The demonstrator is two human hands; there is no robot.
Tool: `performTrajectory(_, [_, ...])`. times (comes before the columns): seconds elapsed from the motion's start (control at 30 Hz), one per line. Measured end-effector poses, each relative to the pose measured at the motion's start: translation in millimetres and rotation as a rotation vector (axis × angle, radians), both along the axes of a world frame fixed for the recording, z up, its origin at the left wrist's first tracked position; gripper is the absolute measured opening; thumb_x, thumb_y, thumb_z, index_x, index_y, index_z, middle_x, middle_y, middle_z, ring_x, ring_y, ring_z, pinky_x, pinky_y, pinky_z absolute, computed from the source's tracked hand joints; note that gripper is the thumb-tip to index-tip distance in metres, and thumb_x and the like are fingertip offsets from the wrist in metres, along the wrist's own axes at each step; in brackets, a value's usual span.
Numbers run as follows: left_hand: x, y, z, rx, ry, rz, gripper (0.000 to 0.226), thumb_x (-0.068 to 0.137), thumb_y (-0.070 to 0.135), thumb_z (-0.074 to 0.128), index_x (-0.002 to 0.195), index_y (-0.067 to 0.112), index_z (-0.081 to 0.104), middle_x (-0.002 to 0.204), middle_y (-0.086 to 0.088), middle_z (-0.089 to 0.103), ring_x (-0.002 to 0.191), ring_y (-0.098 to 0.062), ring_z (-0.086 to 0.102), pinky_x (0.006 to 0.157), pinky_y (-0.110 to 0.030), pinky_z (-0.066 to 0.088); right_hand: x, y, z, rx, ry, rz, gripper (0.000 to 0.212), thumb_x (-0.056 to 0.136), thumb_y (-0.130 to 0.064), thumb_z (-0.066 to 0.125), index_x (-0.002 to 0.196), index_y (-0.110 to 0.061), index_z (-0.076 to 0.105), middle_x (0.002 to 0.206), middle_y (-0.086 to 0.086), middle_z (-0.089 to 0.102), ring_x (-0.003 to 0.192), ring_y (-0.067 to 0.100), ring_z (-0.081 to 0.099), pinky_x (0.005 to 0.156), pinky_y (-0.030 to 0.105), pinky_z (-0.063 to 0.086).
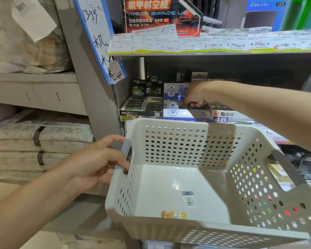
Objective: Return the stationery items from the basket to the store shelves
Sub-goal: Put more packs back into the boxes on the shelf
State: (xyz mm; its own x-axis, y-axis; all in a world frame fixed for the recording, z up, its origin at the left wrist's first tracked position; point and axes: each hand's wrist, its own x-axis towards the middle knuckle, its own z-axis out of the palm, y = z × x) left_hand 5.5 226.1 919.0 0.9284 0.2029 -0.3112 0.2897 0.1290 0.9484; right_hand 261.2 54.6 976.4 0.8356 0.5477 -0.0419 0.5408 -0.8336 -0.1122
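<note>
My left hand grips the grey handle on the left side of a white perforated basket held in front of the shelves. A small orange and yellow packet lies on the basket floor near its front wall, beside a barcode sticker. My right hand reaches over the basket into the middle shelf. Its fingers are curled round a small dark item above a white and blue eraser display box. What the item is cannot be made out.
A black display box of erasers stands left of the white and blue one, and a 4B eraser box to its right. The shelf above carries price tags and a red pen box. Folded bedding fills the left shelves.
</note>
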Motion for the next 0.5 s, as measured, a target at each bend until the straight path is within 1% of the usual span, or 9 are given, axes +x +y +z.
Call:
performTrajectory(0.07, [0.3,-0.1,-0.4,0.0,0.004,-0.004,0.053,0.076,-0.022,0.044,0.115,0.011,0.056,0.085,-0.027,0.062,0.037,-0.019,0.058,0.026,-0.018,0.036,1.5,4.7,-2.8,0.069,0.037,0.007,0.023,0.084,-0.037,0.063,0.075,-0.017,0.062,0.099,0.016,0.071,0.073,0.024,0.058,0.079,0.04,0.052])
performTrajectory(0.13, [0.6,0.7,-1.7,0.005,0.008,-0.011,0.053,0.076,-0.022,0.044,0.115,0.012,0.056,0.086,-0.028,0.062,0.039,-0.019,0.059,0.026,-0.019,0.037,7.5,6.0,-8.8,0.152,0.073,-0.008,0.021,0.084,-0.035,0.064,0.076,-0.015,0.062,0.102,0.018,0.071,0.074,0.024,0.059,0.078,0.038,0.051])
performTrajectory(0.2, [1.0,1.9,-3.3,0.01,0.012,-0.017,0.053,0.076,-0.022,0.045,0.115,0.012,0.057,0.088,-0.028,0.063,0.043,-0.02,0.061,0.027,-0.02,0.038,9.3,5.5,-8.8,0.197,0.116,-0.018,0.022,0.085,-0.034,0.064,0.078,-0.014,0.062,0.105,0.018,0.07,0.069,0.021,0.059,0.075,0.035,0.049])
performTrajectory(0.27, [1.7,3.7,-4.5,0.017,0.016,-0.018,0.053,0.076,-0.021,0.045,0.114,0.013,0.057,0.091,-0.028,0.064,0.044,-0.02,0.062,0.027,-0.02,0.039,6.1,3.0,-7.0,0.223,0.144,-0.007,0.026,0.087,-0.038,0.06,0.086,-0.012,0.063,0.104,0.016,0.07,0.064,0.017,0.058,0.076,0.033,0.048])
performTrajectory(0.33, [2.6,6.3,-5.2,0.028,0.021,-0.025,0.053,0.075,-0.021,0.047,0.113,0.014,0.058,0.094,-0.028,0.065,0.048,-0.022,0.065,0.028,-0.02,0.04,0.0,-1.7,0.5,0.233,0.137,-0.001,0.029,0.091,-0.036,0.053,0.1,-0.009,0.064,0.106,0.014,0.067,0.073,0.019,0.058,0.079,0.036,0.05])
performTrajectory(0.4, [3.9,10.3,-7.0,0.04,0.023,-0.035,0.055,0.071,-0.021,0.049,0.112,0.015,0.059,0.098,-0.028,0.066,0.055,-0.024,0.067,0.031,-0.023,0.044,-1.5,-6.0,11.1,0.197,0.049,-0.026,0.029,0.092,-0.023,0.05,0.112,-0.005,0.062,0.112,0.015,0.065,0.082,0.021,0.055,0.083,0.038,0.051])
performTrajectory(0.43, [4.6,11.9,-8.1,0.049,0.023,-0.041,0.057,0.067,-0.02,0.051,0.111,0.016,0.059,0.098,-0.028,0.067,0.058,-0.025,0.068,0.035,-0.024,0.047,-3.0,-8.6,18.0,0.198,0.021,-0.056,0.03,0.091,-0.018,0.05,0.114,-0.004,0.061,0.113,0.015,0.064,0.083,0.022,0.055,0.085,0.039,0.051])
performTrajectory(0.5, [4.8,13.8,-9.7,0.057,0.017,-0.045,0.062,0.057,-0.016,0.055,0.11,0.016,0.06,0.093,-0.025,0.069,0.063,-0.026,0.069,0.04,-0.027,0.051,-2.6,-13.8,27.6,0.239,0.052,-0.066,0.025,0.088,-0.015,0.052,0.108,-0.006,0.062,0.115,0.015,0.065,0.087,0.022,0.057,0.086,0.037,0.052])
